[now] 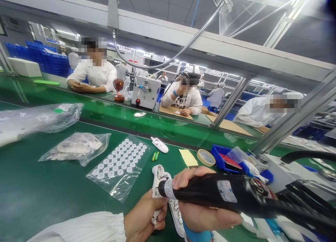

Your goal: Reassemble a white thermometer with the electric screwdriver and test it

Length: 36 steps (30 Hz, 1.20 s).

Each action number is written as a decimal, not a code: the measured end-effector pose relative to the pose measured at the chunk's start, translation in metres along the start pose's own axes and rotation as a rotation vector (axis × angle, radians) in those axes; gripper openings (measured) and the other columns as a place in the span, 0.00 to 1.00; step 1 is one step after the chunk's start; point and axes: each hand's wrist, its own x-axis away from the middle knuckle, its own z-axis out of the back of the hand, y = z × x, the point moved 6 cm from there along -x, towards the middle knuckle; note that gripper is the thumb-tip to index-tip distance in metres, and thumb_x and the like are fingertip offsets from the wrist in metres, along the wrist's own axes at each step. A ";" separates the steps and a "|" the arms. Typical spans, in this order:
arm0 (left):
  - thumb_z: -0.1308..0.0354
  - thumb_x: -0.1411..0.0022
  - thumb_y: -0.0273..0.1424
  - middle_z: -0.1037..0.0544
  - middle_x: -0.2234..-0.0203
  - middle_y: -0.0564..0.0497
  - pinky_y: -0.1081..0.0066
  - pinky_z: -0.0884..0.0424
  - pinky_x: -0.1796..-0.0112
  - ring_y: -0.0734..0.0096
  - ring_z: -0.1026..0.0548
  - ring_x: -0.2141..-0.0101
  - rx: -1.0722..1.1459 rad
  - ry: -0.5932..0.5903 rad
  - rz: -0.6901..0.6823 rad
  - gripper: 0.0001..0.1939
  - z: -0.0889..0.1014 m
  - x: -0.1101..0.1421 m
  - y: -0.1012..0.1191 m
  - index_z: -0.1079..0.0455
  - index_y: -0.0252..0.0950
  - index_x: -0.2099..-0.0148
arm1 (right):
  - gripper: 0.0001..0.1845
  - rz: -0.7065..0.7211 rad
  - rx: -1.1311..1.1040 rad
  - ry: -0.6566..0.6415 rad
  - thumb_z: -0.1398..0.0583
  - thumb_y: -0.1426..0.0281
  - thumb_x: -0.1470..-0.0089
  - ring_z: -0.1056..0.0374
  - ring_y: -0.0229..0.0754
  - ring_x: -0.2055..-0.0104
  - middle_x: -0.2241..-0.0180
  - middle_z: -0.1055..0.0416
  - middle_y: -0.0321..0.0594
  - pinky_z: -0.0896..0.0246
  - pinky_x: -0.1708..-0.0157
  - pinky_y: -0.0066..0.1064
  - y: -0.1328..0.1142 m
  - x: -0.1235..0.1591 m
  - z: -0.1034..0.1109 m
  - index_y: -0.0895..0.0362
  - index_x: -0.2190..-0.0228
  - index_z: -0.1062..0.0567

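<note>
My left hand [144,212] is closed around a white plastic housing [158,172] with wires and small parts inside. My right hand [202,215] grips a black electric screwdriver [207,189], lying nearly level. Its nose points left and meets the housing; the bit's tip is hidden. Partly behind both hands, a second white shell [177,219] lies on the green bench. Beyond the housing are green batteries [155,156] and a white handheld device [159,145] with a small window.
A clear bag of white discs [120,161] and a bag of white parts [78,145] lie left. Yellow paper [188,158], a tape roll [206,157] and a blue bin [223,159] stand right. Co-workers sit across the green belt [105,110]. A metal post [231,102] rises ahead.
</note>
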 end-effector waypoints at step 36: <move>0.37 0.57 0.27 0.30 0.80 0.55 0.78 0.39 0.85 0.76 0.33 0.85 -0.609 0.015 -0.131 0.22 0.024 -0.022 0.030 0.40 0.33 0.59 | 0.29 -0.030 0.347 0.022 0.47 0.46 0.52 0.36 0.39 0.74 0.76 0.35 0.37 0.37 0.74 0.33 -0.060 0.000 0.061 0.54 0.56 0.38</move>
